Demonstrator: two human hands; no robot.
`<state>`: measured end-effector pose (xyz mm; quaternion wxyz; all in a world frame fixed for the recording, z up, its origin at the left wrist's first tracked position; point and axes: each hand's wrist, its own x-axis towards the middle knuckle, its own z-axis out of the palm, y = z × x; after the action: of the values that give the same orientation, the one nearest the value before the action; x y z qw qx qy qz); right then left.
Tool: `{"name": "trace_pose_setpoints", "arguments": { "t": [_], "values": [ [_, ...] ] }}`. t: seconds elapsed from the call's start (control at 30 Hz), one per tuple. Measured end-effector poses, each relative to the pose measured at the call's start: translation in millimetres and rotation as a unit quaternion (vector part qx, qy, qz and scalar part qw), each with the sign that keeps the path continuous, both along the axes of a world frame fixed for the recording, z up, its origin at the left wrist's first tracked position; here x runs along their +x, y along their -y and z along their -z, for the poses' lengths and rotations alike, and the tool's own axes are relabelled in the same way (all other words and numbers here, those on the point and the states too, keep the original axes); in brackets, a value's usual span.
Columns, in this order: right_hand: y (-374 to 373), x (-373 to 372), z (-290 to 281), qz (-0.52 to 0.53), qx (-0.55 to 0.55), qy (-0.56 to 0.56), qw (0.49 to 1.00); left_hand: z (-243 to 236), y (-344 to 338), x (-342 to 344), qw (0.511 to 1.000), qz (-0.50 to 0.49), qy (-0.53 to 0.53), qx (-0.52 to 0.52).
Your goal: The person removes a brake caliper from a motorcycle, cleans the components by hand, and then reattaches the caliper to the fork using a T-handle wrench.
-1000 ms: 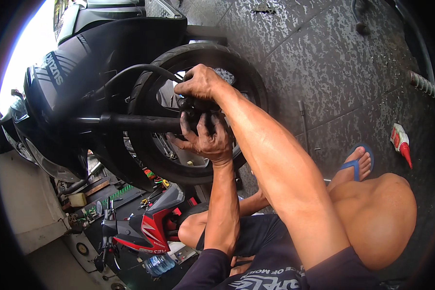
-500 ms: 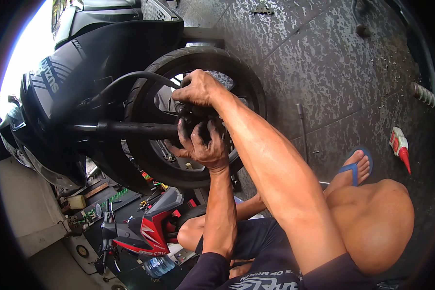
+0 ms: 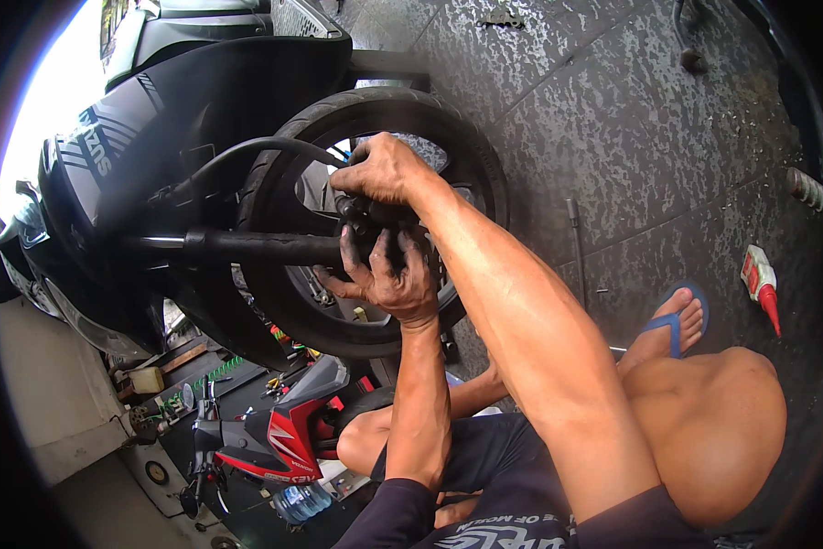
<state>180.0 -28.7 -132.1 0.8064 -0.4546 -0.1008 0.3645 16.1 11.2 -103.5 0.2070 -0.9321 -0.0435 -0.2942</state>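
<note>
A motorcycle's front wheel (image 3: 297, 325) stands before me, with a black fork leg (image 3: 256, 248) crossing it. At the fork's lower end is a dark brake caliper (image 3: 355, 218), partly covered by my fingers. A black hose (image 3: 237, 149) curves down to it. My right hand (image 3: 386, 168) is closed on the caliper's upper side by the hose end, thumb and fingertips bent. From below, my left hand (image 3: 395, 284) curls blackened fingers round the caliper's other side, next to the fork leg. What lies under the fingertips is hidden.
A black bodywork panel (image 3: 155, 183) rises on the left. Below lies a red and black motorcycle (image 3: 288, 439), beside a clear blue water bottle (image 3: 301, 503). On the dark floor to the right are a thin metal rod (image 3: 576, 247), a white bottle with red nozzle (image 3: 761, 279) and a coil spring (image 3: 812, 194).
The whole view has shifted slightly. My left fingers have shifted a little at the caliper; my right hand keeps nearly the same grip.
</note>
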Motion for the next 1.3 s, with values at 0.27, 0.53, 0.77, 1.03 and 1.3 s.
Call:
{"name": "trace_pose_setpoints", "arguments": {
  "t": [0.27, 0.53, 0.77, 1.03, 1.3],
  "values": [
    [13.4, -0.5, -5.7, -0.004, 0.021, 0.001, 1.0, -0.4, -4.3, -3.1, 1.0, -0.007, 0.0, 0.017],
    [8.5, -7.5, 8.9, 0.012, 0.07, 0.02, 0.997, -2.1, 5.1, 3.7, 1.0, -0.012, 0.01, -0.01],
    [14.7, -6.8, 5.9, 0.008, 0.028, 0.016, 0.999, -3.1, 6.2, 3.5, 1.0, 0.004, 0.014, -0.009],
    [12.1, -7.5, 2.7, 0.032, 0.058, -0.011, 0.998, -3.2, 7.2, 3.8, 1.0, 0.003, 0.028, 0.004],
    [9.2, -6.7, 1.7, 0.018, 0.057, -0.007, 0.998, -2.5, 3.3, 2.4, 0.999, -0.017, 0.029, 0.009]
  ]
}}
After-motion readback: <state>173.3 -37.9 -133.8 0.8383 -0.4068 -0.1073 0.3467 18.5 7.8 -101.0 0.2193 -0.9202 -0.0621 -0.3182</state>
